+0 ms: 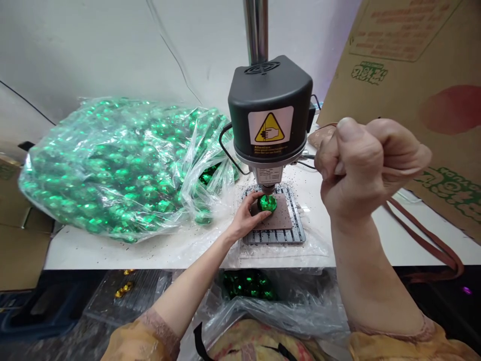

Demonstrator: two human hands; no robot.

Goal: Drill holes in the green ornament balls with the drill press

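One green ball [269, 203]: on the brown board [281, 218], directly beneath the chuck [268, 189] of the drill press [270, 100]; I judge this piece mid-work, though I cannot tell how deep it is drilled.
Left hand [248, 214]: my thumb and fingers close around the ball's side.
Right hand [361, 165]: my fist is curled around the metal lever [308, 156], hiding its end.
Dark flecks [298, 196]: scattered over the slotted base plate [300, 235] and counter [150, 256], suggesting work already done.
Large clear bag [191, 193]: packed with many more balls, left of the press; drilled or not, I cannot tell.
Lower plastic [300, 313]: other green pieces [250, 285] below the counter's edge, perhaps finished, their count unclear.
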